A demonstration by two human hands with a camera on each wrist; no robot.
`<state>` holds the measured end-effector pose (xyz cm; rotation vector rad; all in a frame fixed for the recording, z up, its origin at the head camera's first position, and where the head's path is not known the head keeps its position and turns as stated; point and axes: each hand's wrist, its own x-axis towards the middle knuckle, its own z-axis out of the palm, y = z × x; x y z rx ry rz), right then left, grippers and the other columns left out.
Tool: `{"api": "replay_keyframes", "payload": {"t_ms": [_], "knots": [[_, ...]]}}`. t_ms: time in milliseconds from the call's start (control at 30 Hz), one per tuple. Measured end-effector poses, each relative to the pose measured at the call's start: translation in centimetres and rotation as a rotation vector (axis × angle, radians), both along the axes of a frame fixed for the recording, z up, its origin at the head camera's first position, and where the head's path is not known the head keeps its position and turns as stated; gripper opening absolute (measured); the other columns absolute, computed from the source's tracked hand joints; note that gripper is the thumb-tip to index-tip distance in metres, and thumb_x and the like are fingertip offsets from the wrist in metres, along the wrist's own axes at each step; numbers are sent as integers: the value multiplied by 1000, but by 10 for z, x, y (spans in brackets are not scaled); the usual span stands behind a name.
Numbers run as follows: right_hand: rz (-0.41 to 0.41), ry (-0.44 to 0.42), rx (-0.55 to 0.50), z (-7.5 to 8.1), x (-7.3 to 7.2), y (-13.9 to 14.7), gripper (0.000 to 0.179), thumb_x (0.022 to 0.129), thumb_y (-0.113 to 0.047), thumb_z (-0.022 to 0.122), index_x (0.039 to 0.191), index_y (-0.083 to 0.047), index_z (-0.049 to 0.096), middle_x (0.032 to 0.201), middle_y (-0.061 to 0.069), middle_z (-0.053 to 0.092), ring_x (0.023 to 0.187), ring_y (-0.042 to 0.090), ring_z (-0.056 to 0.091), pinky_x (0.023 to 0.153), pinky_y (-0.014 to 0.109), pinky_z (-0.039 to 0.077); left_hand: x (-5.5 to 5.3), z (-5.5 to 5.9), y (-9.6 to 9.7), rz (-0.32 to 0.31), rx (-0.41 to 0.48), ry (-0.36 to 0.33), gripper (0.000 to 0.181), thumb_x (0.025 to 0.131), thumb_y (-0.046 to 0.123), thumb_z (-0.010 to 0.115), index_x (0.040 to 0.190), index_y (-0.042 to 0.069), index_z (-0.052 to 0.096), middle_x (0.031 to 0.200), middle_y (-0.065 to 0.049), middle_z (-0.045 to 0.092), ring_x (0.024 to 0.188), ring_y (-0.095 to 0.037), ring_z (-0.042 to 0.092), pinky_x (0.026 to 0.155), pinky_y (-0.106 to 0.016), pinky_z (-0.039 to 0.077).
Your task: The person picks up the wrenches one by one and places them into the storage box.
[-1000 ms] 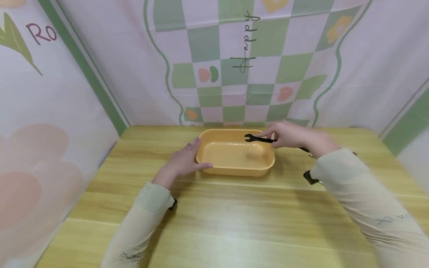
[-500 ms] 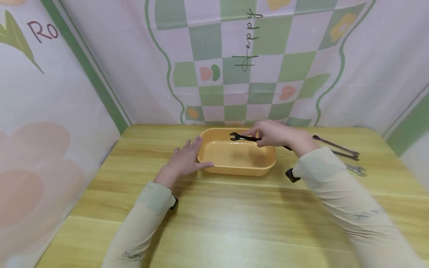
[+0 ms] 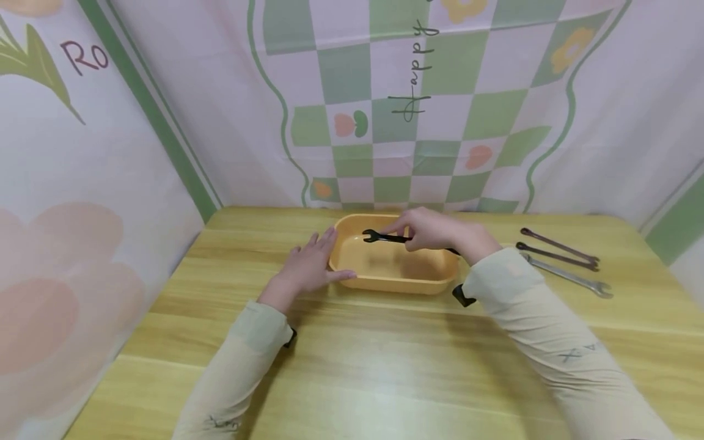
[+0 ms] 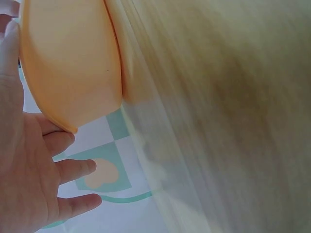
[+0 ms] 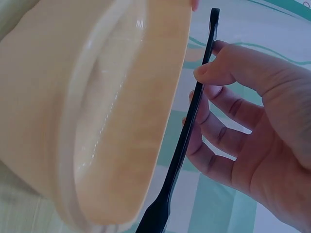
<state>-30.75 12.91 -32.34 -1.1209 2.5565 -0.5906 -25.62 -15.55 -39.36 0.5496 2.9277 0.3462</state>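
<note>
My right hand (image 3: 431, 230) pinches a black open-ended wrench (image 3: 392, 239) between thumb and fingers, above the yellow plastic basin (image 3: 393, 285). One forked end points left over the basin; the other reaches out past my wrist. In the right wrist view the wrench shaft (image 5: 184, 136) slants along the basin's rim, with the thumb pressed on it. My left hand (image 3: 305, 266) rests at the basin's left end, thumb over the near rim and fingers spread along the far side. The left wrist view has fingertips right at the rim of the basin (image 4: 73, 58).
To the right on the wooden table (image 3: 352, 360) lie a silver wrench (image 3: 569, 276) and two dark wrenches, one of them a dark wrench (image 3: 558, 244) farthest back. A patterned cloth (image 3: 396, 159) hangs behind the table, and another covers the left side.
My right hand has carried the black wrench leftward, farther over the basin. The wrenches on the right, earlier mostly behind the arm, now show. My left hand has stayed on the basin.
</note>
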Motion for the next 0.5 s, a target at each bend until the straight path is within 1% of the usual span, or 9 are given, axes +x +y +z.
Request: {"api": "replay_keyframes", "payload": {"t_ms": [100,233,300,400,500], "knots": [[16,-6,7,-2,-2,-5,60,81,12,60,137,-8,67,103,11,65,79,20,60,66,33,50,0,0,0,0,-7,1,111,91,78,52,166,11,5,172,-5,5,154,-39,14,115,-69,23],[21,-23,26,-6,-3,-11,61,82,12,61,138,-10,67,104,9,67,79,19,60,67,32,51,0,-2,0,5,1,1,111,91,78,53,166,11,5,172,-5,6,154,-39,14,115,-69,24],[16,-39,28,-8,-3,-14,62,81,12,61,138,-11,67,107,9,68,77,18,59,65,31,50,0,-1,1,5,6,3,111,91,77,53,166,11,6,172,-6,6,154,-40,15,114,-69,25],[17,-41,41,-10,-3,-18,63,80,12,61,138,-13,67,109,9,68,76,17,59,65,31,49,1,-1,3,9,6,2,111,91,77,54,166,10,7,172,-6,7,153,-40,16,114,-69,25],[24,-31,61,-13,-3,-20,63,81,11,62,139,-14,67,109,7,68,78,17,59,68,31,51,1,-1,3,17,8,0,110,91,77,54,166,11,7,172,-6,6,154,-40,16,115,-69,25]]}}
